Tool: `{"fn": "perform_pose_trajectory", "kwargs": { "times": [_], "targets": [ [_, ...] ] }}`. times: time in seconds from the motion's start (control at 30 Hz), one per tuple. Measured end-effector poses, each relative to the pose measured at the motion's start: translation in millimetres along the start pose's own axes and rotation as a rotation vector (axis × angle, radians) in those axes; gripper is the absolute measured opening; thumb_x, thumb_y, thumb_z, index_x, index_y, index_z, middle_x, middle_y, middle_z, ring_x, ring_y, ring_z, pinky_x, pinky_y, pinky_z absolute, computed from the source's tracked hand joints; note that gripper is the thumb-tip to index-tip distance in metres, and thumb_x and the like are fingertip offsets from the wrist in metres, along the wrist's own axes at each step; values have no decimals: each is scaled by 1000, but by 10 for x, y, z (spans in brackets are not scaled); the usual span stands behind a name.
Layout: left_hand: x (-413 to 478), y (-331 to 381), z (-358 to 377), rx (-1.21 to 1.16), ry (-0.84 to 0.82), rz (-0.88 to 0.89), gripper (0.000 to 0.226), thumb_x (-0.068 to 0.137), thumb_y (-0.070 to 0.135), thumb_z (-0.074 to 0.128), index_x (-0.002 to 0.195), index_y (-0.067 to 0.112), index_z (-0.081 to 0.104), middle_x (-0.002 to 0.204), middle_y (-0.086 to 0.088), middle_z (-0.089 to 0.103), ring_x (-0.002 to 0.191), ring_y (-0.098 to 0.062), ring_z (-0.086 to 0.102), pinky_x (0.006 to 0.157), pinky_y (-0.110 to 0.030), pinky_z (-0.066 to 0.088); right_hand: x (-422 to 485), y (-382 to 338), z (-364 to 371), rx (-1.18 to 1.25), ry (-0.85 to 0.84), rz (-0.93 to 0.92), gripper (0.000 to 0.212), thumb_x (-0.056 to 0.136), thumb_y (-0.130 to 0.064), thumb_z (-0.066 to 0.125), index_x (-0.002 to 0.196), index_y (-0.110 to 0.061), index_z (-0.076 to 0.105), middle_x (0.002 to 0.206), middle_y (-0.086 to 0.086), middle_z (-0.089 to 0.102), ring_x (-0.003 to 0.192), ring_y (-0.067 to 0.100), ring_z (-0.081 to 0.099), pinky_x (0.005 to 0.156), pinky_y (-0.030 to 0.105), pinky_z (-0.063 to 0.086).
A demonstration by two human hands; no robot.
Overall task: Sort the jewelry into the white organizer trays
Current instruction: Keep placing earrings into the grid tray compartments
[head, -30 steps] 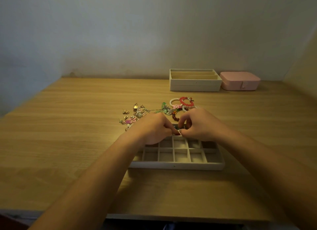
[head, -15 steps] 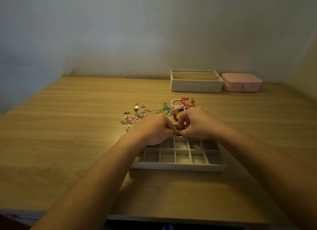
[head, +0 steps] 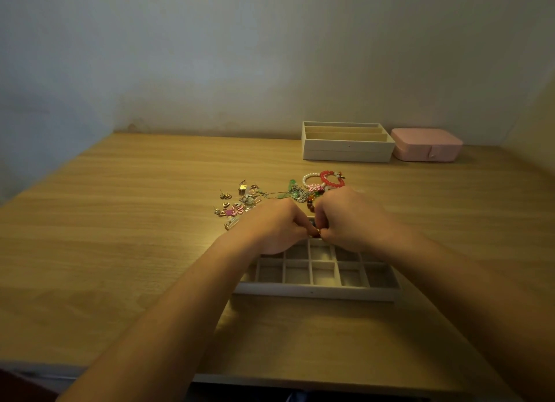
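Note:
A white grid organizer tray (head: 315,292) with many small square cells lies in front of me on the wooden table. Both hands hover over its far rows. My left hand (head: 273,229) and my right hand (head: 345,218) meet fingertip to fingertip and pinch one small jewelry piece (head: 316,232) between them; it is too small to identify. Behind the tray lies a pile of jewelry: small gold earrings and pink flower charms (head: 237,203) on the left, a pearl bracelet (head: 309,178) and a red bead bracelet (head: 330,181) on the right.
A second white organizer tray (head: 347,149) with long slots stands at the back of the table, with a closed pink jewelry box (head: 426,145) to its right. A wall closes off the table behind them. Bare wood stretches to the left.
Both hands stay together over the tray's far rows, fingers working the small piece. The view has shifted slightly.

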State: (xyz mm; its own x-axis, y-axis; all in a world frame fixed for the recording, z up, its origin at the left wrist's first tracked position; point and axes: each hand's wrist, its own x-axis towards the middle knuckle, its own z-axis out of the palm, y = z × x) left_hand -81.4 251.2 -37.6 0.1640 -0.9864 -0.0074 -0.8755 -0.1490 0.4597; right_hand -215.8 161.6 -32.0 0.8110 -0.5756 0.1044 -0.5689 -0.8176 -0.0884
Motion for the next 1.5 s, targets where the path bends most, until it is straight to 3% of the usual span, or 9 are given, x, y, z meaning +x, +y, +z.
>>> {"fn": "perform_pose_trajectory", "kwargs": {
  "times": [0.13, 0.33, 0.63, 0.77, 0.97, 1.13, 1.5],
  "targets": [
    [-2, 8, -12, -1, -1, -2, 22, 93, 29, 62, 103, 39, 77, 63, 23, 52, 60, -4, 45, 56, -26, 35, -1, 59, -50, 27, -42, -27, 7, 85, -27, 75, 88, -28, 69, 82, -11, 61, 78, 10, 59, 68, 32, 57],
    [-8, 8, -13, -10, 1, 6, 21, 94, 30, 62, 105, 39, 77, 62, 24, 51, 58, -4, 43, 54, -24, 33, -8, 114, -91, 72, -131, -56, 10, 92, -25, 70, 98, -25, 78, 84, -10, 66, 80, 6, 60, 74, 32, 59],
    [-21, 12, -13, -38, -19, 9, 19, 96, 31, 62, 106, 38, 77, 61, 23, 51, 57, -4, 42, 52, -23, 32, -2, 75, -88, -4, -115, -50, 5, 93, -19, 68, 96, -22, 71, 95, -2, 65, 88, 15, 62, 82, 39, 59],
    [-8, -7, -7, -22, -9, 1, 21, 93, 30, 62, 104, 40, 77, 65, 25, 53, 65, -6, 48, 61, -26, 38, -12, 86, -91, 2, -125, -87, 9, 93, -22, 70, 101, -24, 75, 97, -3, 69, 91, 15, 64, 84, 38, 58],
    [-11, 6, -17, -24, -25, -2, 21, 95, 31, 61, 106, 40, 76, 63, 25, 51, 57, -4, 42, 53, -23, 34, 30, 153, -145, 57, -262, -74, 20, 97, -18, 65, 113, -25, 76, 100, -9, 67, 94, 10, 61, 82, 27, 52],
    [-23, 21, -26, -31, -35, -13, 22, 96, 29, 60, 107, 39, 76, 66, 23, 51, 58, -4, 42, 52, -23, 33, 57, 207, -99, 78, -236, -14, 16, 97, -28, 66, 110, -26, 75, 108, -5, 70, 97, 12, 63, 87, 34, 57],
    [-18, 41, -40, -30, -51, -14, 22, 96, 29, 59, 107, 37, 76, 66, 19, 55, 59, -4, 45, 53, -24, 34, 34, 170, -37, 206, -136, 59, 13, 96, -30, 68, 96, -22, 77, 85, -5, 71, 81, 10, 66, 77, 36, 62]
  ]
}}
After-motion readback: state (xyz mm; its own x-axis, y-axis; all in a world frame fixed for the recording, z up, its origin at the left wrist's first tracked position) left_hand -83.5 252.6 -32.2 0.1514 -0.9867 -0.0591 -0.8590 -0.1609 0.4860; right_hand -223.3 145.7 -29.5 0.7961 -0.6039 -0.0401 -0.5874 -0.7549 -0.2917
